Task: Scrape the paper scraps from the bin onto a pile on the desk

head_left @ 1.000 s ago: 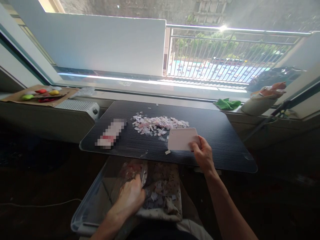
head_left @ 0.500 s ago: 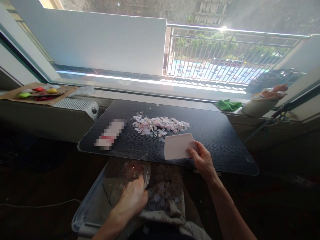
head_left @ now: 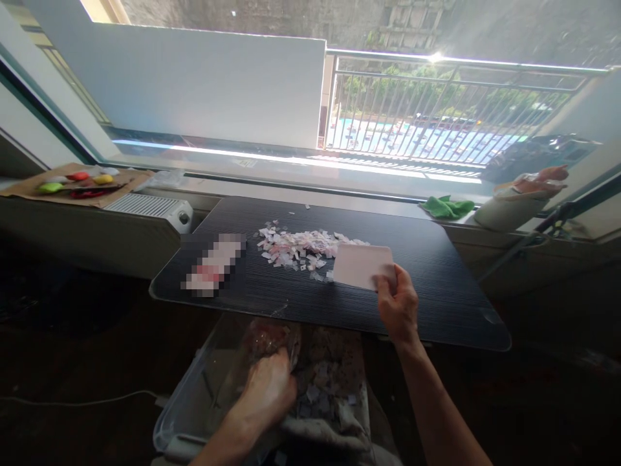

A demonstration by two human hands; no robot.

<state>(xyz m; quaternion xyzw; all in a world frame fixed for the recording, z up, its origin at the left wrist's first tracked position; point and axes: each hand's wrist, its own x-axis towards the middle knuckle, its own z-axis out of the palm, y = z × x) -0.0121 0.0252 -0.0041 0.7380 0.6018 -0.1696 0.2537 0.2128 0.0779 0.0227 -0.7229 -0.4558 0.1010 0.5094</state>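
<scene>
My right hand (head_left: 402, 303) grips a flat white plastic scraper (head_left: 359, 264) by its right end, over the dark table (head_left: 436, 285). The scraper's left edge is by the right side of a pile of small pale paper scraps (head_left: 301, 247). Below the table's near edge, my left hand (head_left: 272, 383) is closed on a clear plastic bag (head_left: 269, 338) with reddish pieces showing inside. Its fingertips are hidden. Beside the bag, more loose scraps (head_left: 317, 388) lie on a speckled cloth (head_left: 352, 378) near my lap.
A pixelated pale and red item (head_left: 216, 265) lies on the table's left. Under the near edge stands a clear plastic bin (head_left: 169, 408). A radiator (head_left: 150, 210), a green cloth (head_left: 447, 207) and a pale pot (head_left: 509, 210) line the window side.
My right hand has moved the scraper up and to the right, away from the table's near edge. My left hand still holds the bag, shifted slightly right and down in view.
</scene>
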